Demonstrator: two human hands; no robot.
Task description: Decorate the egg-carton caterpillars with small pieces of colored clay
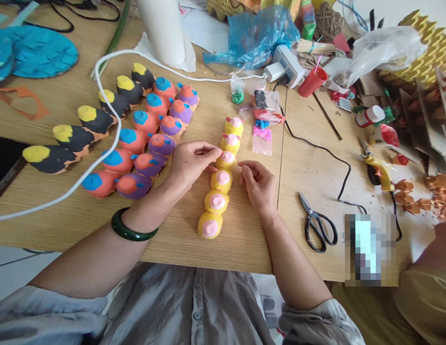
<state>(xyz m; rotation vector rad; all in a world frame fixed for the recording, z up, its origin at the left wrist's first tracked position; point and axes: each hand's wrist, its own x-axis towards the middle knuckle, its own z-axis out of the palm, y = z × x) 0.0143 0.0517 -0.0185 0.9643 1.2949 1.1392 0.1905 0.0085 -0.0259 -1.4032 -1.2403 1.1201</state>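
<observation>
A row of several yellow egg-carton cups with pink tops [220,181] lies on the wooden table [194,244], running away from me. My left hand [192,162], with a green bangle at the wrist, pinches its fingertips at the third cup from the far end [226,159]. My right hand [258,184] rests just right of the row, its fingers curled and pinched close to the same cup. What the fingertips hold, if anything, is too small to make out.
Left of the row lie painted cups in black-yellow [74,136], orange-blue [133,140] and purple-orange [161,143] rows, crossed by a white cable [100,91]. Black scissors [316,225], a yellow glue gun [379,170], small bags of coloured clay [262,129] and craft clutter lie right.
</observation>
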